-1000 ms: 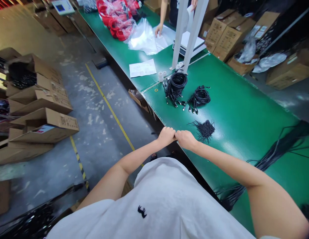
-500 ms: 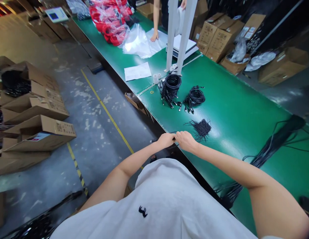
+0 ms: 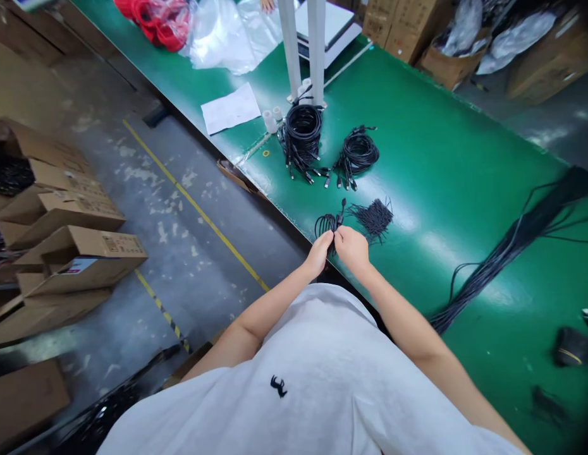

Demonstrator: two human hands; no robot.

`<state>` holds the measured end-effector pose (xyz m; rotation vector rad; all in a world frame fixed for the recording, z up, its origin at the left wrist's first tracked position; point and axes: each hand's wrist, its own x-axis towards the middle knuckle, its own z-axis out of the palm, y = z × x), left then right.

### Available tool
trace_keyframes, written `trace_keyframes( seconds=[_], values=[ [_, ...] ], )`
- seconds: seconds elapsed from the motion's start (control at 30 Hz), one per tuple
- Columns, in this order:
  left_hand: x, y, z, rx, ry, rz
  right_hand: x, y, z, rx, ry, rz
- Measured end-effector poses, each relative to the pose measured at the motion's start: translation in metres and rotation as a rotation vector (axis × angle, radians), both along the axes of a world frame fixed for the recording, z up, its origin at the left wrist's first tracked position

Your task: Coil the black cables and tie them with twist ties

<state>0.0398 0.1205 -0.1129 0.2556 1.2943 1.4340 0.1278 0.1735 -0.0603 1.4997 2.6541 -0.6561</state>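
Note:
A small coil of black cable stands up from between my hands, over the near edge of the green table. My left hand is closed on its lower left side. My right hand presses against the left one, fingers curled at the coil's right side; whether it pinches a tie there is hidden. Just beyond my right hand lies a pile of short black ties. Farther back are a tall stack of coiled black cables and a lower stack of coiled cables, their plugs pointing toward me.
A bundle of long black cables crosses the green table on the right. White posts, a paper sheet and plastic bags are at the back, near a co-worker's hand. Open cartons stand on the floor at left.
My hands have turned upward and brought the cable coil into sight above them. The view has shifted, so the table's things sit higher and farther left.

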Motion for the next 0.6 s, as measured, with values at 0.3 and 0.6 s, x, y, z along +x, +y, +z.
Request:
trace_keyframes(
  seconds=[0.3,0.6],
  values=[
    [0.014,-0.018,0.018,0.062,0.099,-0.062,0.031,-0.025,-0.016,-0.513,0.725,-0.378],
    [-0.007,0.025,0.044,-0.002,-0.11,-0.104,0.059,0.006,-0.044,-0.442,0.823,-0.657]
  ],
)
